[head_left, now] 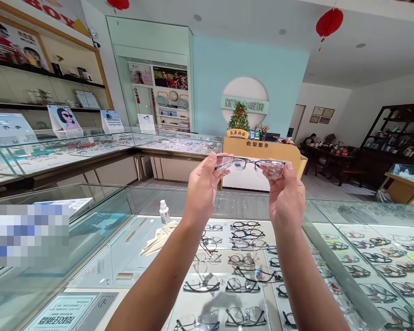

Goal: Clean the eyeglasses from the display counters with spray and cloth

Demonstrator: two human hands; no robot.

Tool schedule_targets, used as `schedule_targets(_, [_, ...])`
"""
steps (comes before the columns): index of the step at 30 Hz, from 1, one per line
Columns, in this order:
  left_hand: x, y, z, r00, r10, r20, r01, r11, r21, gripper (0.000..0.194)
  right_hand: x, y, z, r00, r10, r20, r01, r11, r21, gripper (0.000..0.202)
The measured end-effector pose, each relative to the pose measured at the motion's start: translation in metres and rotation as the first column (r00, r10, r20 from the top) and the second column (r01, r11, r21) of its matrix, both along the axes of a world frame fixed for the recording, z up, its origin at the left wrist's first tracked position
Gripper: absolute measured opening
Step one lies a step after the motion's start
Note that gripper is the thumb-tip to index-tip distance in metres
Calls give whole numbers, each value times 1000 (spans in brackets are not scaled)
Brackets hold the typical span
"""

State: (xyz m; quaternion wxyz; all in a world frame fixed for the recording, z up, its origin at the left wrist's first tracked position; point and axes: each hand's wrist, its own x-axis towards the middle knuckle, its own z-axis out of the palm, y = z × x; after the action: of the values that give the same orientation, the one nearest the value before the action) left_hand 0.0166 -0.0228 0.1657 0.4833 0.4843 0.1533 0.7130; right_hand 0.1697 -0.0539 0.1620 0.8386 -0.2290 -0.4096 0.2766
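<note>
A pair of half-rim eyeglasses (250, 162), dark along the top with clear lenses, is raised above the glass display case (138, 276). My left hand (203, 184) grips its left end between thumb and fingers. At the right end, my right hand (288, 193) pinches the frame in the same way. Both lenses face away from me, and fingers show through them. Below my forearms, several eyeglasses (245, 317) lie in rows in the case. A cream cloth (160, 239) is bunched on the glass left of my left forearm, beside a small white bottle (164, 212).
Another glass case (376, 248) of eyeglasses adjoins on the right. Further display counters (182, 145) run along the left and back. A wooden cashier desk (262, 147) with a plant (239, 117) stands ahead. A person (310, 139) sits at a dark table far right.
</note>
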Motion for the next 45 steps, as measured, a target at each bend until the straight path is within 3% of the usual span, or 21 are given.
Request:
schedule_targets(4, [-2,0,1,999,-45,-2,45,999,-24,40,4,13,-6,996,-85,29,87,995,-44,31])
schedule_targets(10, [-8,6,-2,981,-191,34,193,975,-109,30,4,16,-9,995,99,-6,-98,986,-132,35])
schedule_targets(14, [-8,8,-2,977,-206,61,212,969,-127,27,5,13,-8,984,180,-13,-179,967,-180,37])
schedule_targets(18, [-5,14,-4,971,-212,110,227,961,-156,25,5,17,-11,983,183,-22,-184,964,-190,36])
schedule_targets(22, [-1,25,-8,957,-242,160,279,919,-278,27,4,26,-15,990,137,-19,-138,967,-214,36])
schedule_targets(24, [0,29,-10,957,-234,171,278,907,-315,28,5,30,-17,993,118,-12,-117,966,-229,34])
schedule_targets(28, [-3,37,-15,984,-148,102,169,955,-245,22,10,38,-20,993,118,19,-107,950,-293,29])
schedule_targets(32, [-7,59,-28,997,-69,34,75,960,-271,18,18,54,-29,985,170,41,-138,901,-411,22])
schedule_targets(38, [-9,98,-54,999,-26,25,35,881,-473,14,30,83,-49,938,330,103,-206,773,-600,24])
schedule_targets(45, [-4,115,-72,999,-36,-10,24,827,-562,5,32,92,-57,885,451,119,-222,631,-744,24])
